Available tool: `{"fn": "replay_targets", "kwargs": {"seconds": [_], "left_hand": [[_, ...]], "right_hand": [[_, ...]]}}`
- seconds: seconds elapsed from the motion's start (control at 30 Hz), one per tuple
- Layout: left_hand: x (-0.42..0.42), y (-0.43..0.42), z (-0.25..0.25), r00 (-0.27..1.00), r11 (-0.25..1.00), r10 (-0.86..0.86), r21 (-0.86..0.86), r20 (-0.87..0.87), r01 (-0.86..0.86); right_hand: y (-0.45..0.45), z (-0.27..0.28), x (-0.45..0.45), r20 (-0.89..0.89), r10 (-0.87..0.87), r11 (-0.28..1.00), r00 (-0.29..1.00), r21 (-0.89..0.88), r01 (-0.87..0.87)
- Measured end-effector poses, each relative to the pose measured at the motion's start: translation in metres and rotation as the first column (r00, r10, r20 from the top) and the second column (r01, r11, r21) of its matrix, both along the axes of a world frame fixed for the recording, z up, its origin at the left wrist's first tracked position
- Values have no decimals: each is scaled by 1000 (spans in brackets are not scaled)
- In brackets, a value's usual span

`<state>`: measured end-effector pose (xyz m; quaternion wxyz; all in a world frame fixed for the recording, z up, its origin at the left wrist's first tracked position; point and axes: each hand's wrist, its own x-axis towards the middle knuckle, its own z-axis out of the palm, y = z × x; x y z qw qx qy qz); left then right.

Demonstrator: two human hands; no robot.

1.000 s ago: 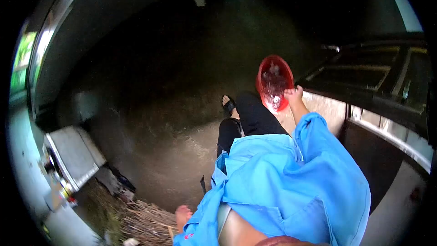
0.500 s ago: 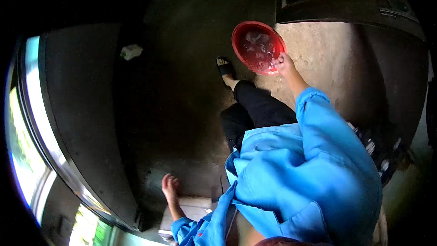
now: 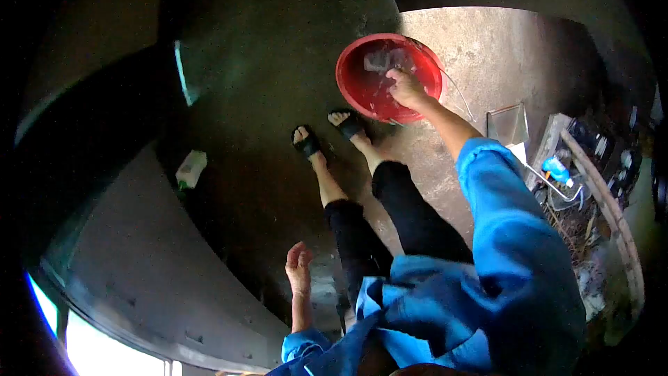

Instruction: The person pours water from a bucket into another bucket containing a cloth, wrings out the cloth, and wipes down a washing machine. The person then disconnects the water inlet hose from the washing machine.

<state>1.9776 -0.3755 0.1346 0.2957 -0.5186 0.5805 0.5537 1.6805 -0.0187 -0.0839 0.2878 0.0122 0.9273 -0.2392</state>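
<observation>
A red bucket (image 3: pixel 353 101) with a thin wire handle stands on the floor in front of my feet, and clear water with pale reflections shows inside. My right hand (image 3: pixel 407 89) is over the bucket's opening, its fingers loosely bent and nothing visible in them. The wire handle (image 3: pixel 456 87) hangs out over the bucket's right side, apart from the hand. My left hand (image 3: pixel 299 268) hangs low beside my left leg, holding nothing, with its fingers slightly curled and apart.
At right are a dustpan-like scoop (image 3: pixel 508 125), a blue bottle (image 3: pixel 557 169) and clutter behind a curved pale edge (image 3: pixel 612 212). A white-and-green packet (image 3: pixel 191 169) lies on the dark floor at left. My sandalled feet (image 3: pixel 306 141) are close to the bucket.
My right hand has let go of the bucket's rim and is now over its opening. The bucket, tilted before, sits more level. Both feet now show, and the view has turned.
</observation>
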Motion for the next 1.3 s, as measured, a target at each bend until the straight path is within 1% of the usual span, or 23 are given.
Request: {"fn": "replay_targets", "kwargs": {"seconds": [0.03, 0.1, 0.17, 0.2, 0.3, 0.43, 0.53, 0.57, 0.63, 0.67, 0.73, 0.8, 0.87, 0.9, 0.93, 1.0, 1.03, 1.07, 1.1, 1.2, 1.23, 1.27, 1.3], "left_hand": [[-27, -4, -9, 999, 1000, -27, 12, -24, 28], [-73, -15, -26, 998, 995, -47, 91, -40, 50], [-103, -17, -39, 998, 996, -54, 75, -30, 56], [-102, -23, -45, 997, 994, -73, 76, -16, 74], [-106, -33, -65, 988, 984, -150, 102, 46, 144], [-119, -33, -111, 940, 944, -320, 120, 115, 307], [-151, -8, -133, 956, 948, -291, 146, 44, 282], [-162, 6, -138, 955, 943, -297, 161, 6, 292], [-180, 34, -144, 913, 897, -383, 178, -140, 404], [-184, 49, -148, 857, 850, -455, 167, -242, 499], [-200, 86, -153, 744, 765, -570, 106, -347, 635], [-217, 124, -150, 653, 717, -573, 84, -494, 692], [-236, 165, -148, 515, 668, -657, -109, -550, 736], [-251, 180, -139, 534, 668, -646, -66, -546, 741], [-258, 196, -138, 500, 677, -664, -162, -557, 718], [-268, 218, -142, 460, 685, -679, -270, -572, 676], [-275, 224, -143, 386, 644, -677, -251, -627, 723], [-280, 227, -149, 313, 596, -674, -243, -669, 765], [-260, 253, -188, 307, 581, -671, -221, -675, 783], [-303, 247, -135, 79, 183, -943, -307, -324, 934], [-308, 249, -122, 58, 138, -965, -309, -255, 941], [-302, 264, -139, 19, 74, -983, -305, -180, 949], [-311, 255, -106, 133, 242, -944, -364, -301, 899]], "right_hand": [[-12, -9, -11, 126, -32, 984, 992, 180, 9], [-15, -51, -15, -85, 121, 907, 989, 415, -76], [-5, -103, -29, 311, -61, 945, 948, 324, -45], [4, -133, -21, 423, -75, 956, 903, 287, -55], [23, -199, 14, 572, -66, 969, 818, 232, -84], [32, -241, 56, 520, -59, 975, 852, 213, -62], [35, -238, 60, 443, -29, 981, 896, 183, -59], [38, -240, 61, 371, 39, 979, 928, 172, -110], [46, -260, 86, 23, 316, 913, 948, 262, -311], [14, -130, 39, 177, -301, 944, 937, -86, 319], [-6, -20, 30, 249, -597, 770, 763, -88, 632], [14, 27, 61, 380, -627, 663, 681, -198, 722], [-7, 123, 60, 356, -745, 453, 564, -350, 820], [-2, 153, 72, 338, -748, 461, 571, -353, 814], [-11, 208, 64, 354, -768, 431, 533, -331, 840], [1, 257, 102, -31, -605, 772, 795, -267, 577], [7, 283, 121, -232, -477, 879, 848, -151, 453], [10, 289, 123, -31, -632, 747, 775, -291, 598], [13, 296, 125, 168, -747, 558, 643, -367, 744], [5, 268, 101, 247, -836, 264, 490, -602, 753], [-2, 254, 83, 359, -852, 112, 382, -587, 802], [9, 227, 83, 426, -829, 66, 363, -569, 819], [4, 214, 68, 448, -810, 54, 378, -585, 810]]}}
